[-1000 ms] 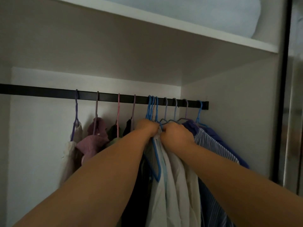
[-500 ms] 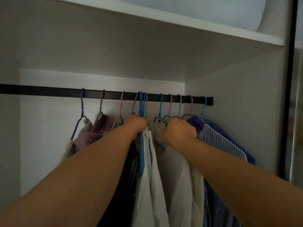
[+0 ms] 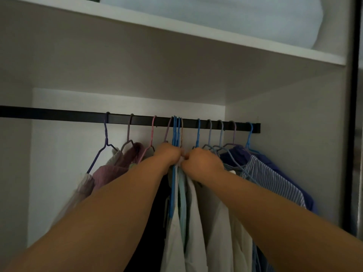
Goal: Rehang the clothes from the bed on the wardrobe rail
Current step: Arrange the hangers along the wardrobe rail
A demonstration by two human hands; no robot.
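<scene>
**Two hands at the hanger bunch, mid-frame: spacing step**

Both hands meet just below the wardrobe rail point(image 3: 59, 114), centre of frame; left hand point(image 3: 170, 155) is curled into a fist round the necks of the bunched blue hangers point(image 3: 176, 132); right hand point(image 3: 204, 160) is curled too and appears to pinch pale cloth at the collar of the white garments point(image 3: 193, 222); knuckles nearly touching.

Step, as I read it: clothes are already on the rail, occupying its right part from centre to right of frame; this looks like sorting and spacing the tight bunch, not hooking on; several hooks sit packed together at centre while the others to left and right hang apart.

Next move likely calls for: separating one hanger from the bunch and sliding it sideways along the rail; the gap just right of the bunch looks the obvious slot; keep hooks seated while pulling.

Hard to tell:
- fingertips face away, so the exact grip is a guess; hanger count in the bunch is unclear;
- dark garment point(image 3: 157, 222) behind the left forearm is mostly blocked;
- garment hems are cut off at bottom edge; bed not in view, so what remains there is unknown;
- dim light; striped shirt point(image 3: 271, 181) at right is readable, pink knit point(image 3: 110, 173) at left less so.
</scene>
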